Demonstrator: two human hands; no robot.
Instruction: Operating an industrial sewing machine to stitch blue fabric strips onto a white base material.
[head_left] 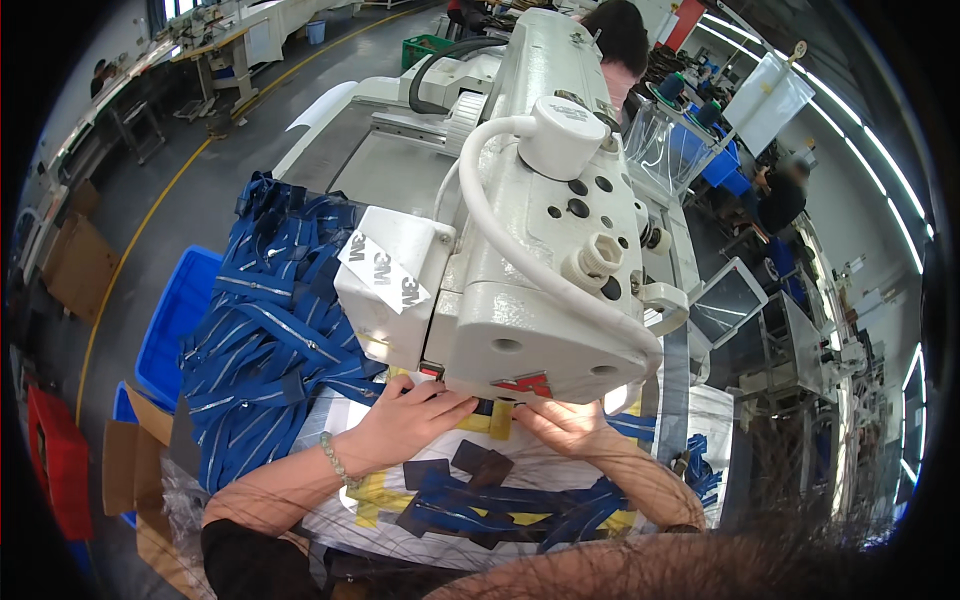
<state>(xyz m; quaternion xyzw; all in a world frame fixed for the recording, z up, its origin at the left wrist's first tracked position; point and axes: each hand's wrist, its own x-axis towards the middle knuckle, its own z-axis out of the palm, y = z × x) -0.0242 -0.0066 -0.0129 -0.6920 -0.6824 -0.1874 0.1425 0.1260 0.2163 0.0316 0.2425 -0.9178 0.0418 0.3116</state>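
Under the head of a big white industrial sewing machine (540, 335), both my hands rest on the work surface. My left hand (425, 412) lies with its fingers stretched toward the stitching spot, a beaded bracelet on its wrist. My right hand (562, 425) reaches in from the other side, fingers extended, its tips partly covered by the machine head. Between the hands show a dark fabric piece and a strip of yellow tape (500, 420). The needle is hidden. Nearer me lie several dark fabric patches (482, 463) and blue zippers (470, 500).
A large pile of blue zippers (270, 320) covers the table's left side. Beyond its edge stand a blue bin (175, 320) and an open cardboard box (130, 460). A small screen (730, 300) is at the right. Another person (615, 40) is behind the machine.
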